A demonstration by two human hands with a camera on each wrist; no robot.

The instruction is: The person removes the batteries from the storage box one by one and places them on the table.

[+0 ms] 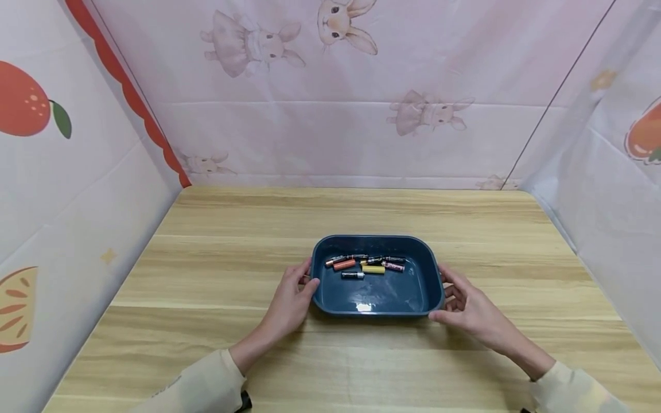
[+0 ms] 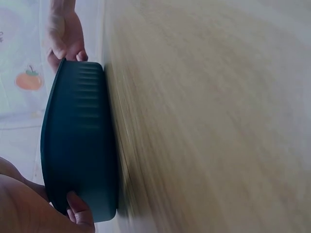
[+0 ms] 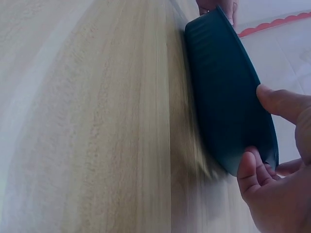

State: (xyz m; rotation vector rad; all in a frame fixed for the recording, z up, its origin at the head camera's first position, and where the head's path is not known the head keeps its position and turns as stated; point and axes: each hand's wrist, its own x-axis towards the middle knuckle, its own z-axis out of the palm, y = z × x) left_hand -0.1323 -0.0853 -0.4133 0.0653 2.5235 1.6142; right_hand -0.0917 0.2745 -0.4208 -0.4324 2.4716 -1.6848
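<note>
With the fingers (image 3: 248,171) of the left hand (image 1: 291,298) and right hand (image 1: 472,310), gripping the blue tub (image 1: 395,295) by both short ends, with loose batteries (image 1: 373,269) inside. Resting on the bench (image 1: 222,287) or hovering just above, impossible to tell which. Probably positioning the tub; seemingly calling next for moving both ends together, tilting nothing.

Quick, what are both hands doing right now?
Left hand: holding the left end of the blue tub, thumb at its rim.
Right hand: holding the tub's right end, thumb at its rim too.
</note>
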